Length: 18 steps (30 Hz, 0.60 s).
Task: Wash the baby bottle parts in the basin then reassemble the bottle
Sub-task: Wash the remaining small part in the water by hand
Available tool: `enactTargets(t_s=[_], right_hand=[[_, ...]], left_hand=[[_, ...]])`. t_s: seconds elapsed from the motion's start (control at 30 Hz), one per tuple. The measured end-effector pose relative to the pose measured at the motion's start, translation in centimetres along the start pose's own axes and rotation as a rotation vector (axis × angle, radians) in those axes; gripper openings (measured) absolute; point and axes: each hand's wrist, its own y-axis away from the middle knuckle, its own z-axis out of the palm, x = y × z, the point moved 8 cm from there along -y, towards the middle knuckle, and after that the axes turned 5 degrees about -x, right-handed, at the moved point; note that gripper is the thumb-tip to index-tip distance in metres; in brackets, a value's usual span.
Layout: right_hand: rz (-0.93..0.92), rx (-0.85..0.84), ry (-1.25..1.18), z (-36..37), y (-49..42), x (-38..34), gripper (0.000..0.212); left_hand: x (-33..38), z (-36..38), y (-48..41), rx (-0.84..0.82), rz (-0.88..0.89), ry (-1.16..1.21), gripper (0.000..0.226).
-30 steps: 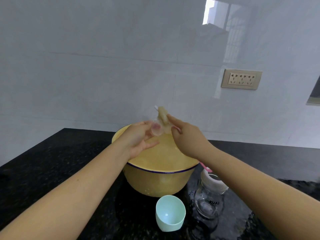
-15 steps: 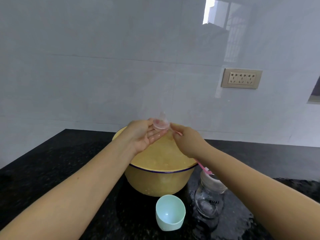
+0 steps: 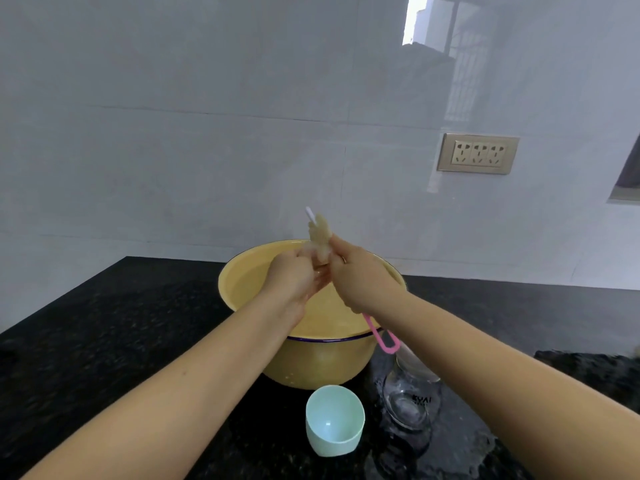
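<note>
Brush (image 3: 320, 233) has pushed back up through the teat (image 3: 307, 251); left hand (image 3: 294, 282) pinches teat, right hand (image 3: 360, 282) grips brush. Likely still scrubbing over the basin (image 3: 311, 362).

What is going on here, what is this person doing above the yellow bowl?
A person is washing a baby bottle part over the yellow basin. The left hand holds a small clear part, blurred here, and the right hand grips a pink-handled brush, its sponge head poking up between the hands. The glass bottle and a mint cap sit on the black counter in front, not yet reassembled.
</note>
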Motion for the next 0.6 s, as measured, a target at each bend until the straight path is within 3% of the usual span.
enactTargets(t_s=[0.13, 0.33, 0.43, 0.6], right_hand=[[-0.017, -0.017, 0.233, 0.0, -0.5, 0.6, 0.058], [0.007, -0.057, 0.412, 0.7, -0.9, 1.8, 0.066], [0.005, -0.060, 0.480, 1.0, -1.1, 2.1, 0.068], [0.019, 0.076, 0.436, -1.2, -1.0, 2.4, 0.057]], left_hand=[[0.8, -0.6, 0.1, -0.024, 0.065, -0.371, 0.026], [1.1, -0.2, 0.7, -0.156, 0.067, -0.702, 0.033], [1.0, -0.6, 0.6, -0.187, 0.028, -0.744, 0.033], [0.6, -2.7, -0.3, -0.123, -0.097, -0.580, 0.029]])
